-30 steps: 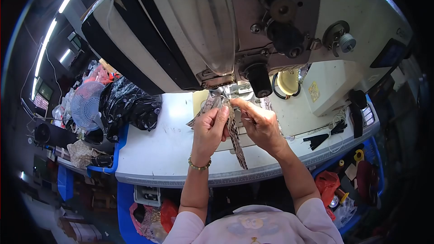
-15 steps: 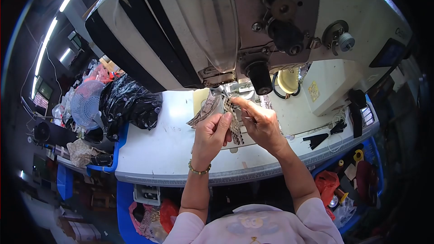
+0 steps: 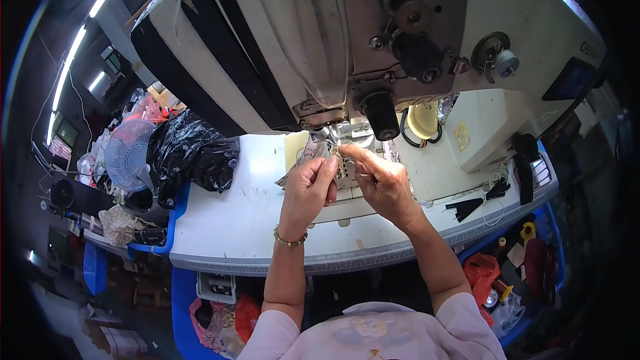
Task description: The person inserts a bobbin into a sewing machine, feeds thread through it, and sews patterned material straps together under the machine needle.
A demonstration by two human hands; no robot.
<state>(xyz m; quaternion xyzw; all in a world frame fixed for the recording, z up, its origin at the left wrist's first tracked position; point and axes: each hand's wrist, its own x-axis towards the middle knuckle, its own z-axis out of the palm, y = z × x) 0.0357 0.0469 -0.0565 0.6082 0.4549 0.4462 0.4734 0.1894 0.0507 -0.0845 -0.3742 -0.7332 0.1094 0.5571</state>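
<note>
We hold both arms out in front of us, bent a little, with our hands close together just under the big sewing machine (image 3: 373, 40). Our left hand (image 3: 307, 190) is curled, and its thumb and fingers pinch a small spotted cloth piece (image 3: 308, 153). Our right hand (image 3: 383, 183) is curled too, with its pointing finger stretched out so the tip touches the same cloth, right beside the left fingers. The cloth sits up at the shiny metal foot of the machine, above the white tabletop (image 3: 233, 227). A bead bracelet (image 3: 290, 240) is on our left wrist. To the left, the tabletop is bare as far as a black plastic bag (image 3: 190, 153) near its far edge. To the right lies a pair of black scissors (image 3: 467, 207), close to the front edge. The machine hangs low over our hands.
</note>
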